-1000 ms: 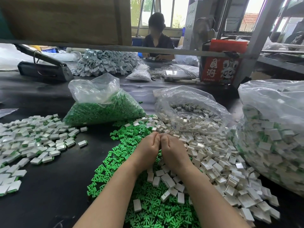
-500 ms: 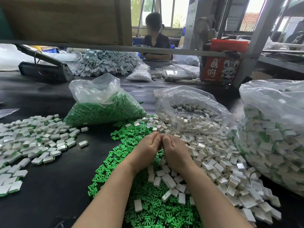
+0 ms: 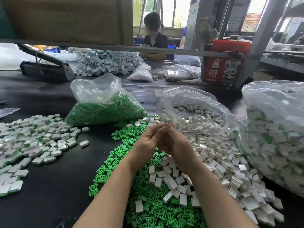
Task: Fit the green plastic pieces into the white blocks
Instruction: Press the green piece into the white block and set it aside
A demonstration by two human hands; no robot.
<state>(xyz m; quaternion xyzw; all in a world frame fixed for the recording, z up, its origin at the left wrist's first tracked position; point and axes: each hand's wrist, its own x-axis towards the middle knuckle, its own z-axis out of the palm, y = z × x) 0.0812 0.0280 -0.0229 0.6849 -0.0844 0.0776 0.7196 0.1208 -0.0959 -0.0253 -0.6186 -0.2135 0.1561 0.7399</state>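
Both hands meet above the work surface, raised over the boundary between the two loose heaps. The left hand (image 3: 148, 142) has its fingers curled inward, thumb and fingertips drawn together at the top. The right hand (image 3: 174, 143) is likewise curled, its fingertips pinching a small pale piece (image 3: 165, 126) with a hint of green at its edge; whether this is one part or two already joined cannot be told, nor whether the left fingers actually touch it.

Directly below the forearms lies a heap of loose green plastic pieces (image 3: 148, 204), matte, bright green and branched in shape. Mixed into it and spreading to the right is a heap of white blocks (image 3: 213, 155), small, rectangular and smooth-faced, some showing a slot in one face.

Behind the green heap stands a clear, crinkled plastic bag of green pieces (image 3: 105, 111), its neck open and slumped. To its right an open clear bag of white blocks (image 3: 194, 112) spills toward the loose heap. At the far right a large, full clear bag (image 3: 273, 137) holds white blocks with green showing in them.

On the left, well apart from the hands, a spread of assembled blocks (image 3: 32, 139), white with green edges, lies flat on the black table surface (image 3: 65, 178), which is dark and slightly glossy.
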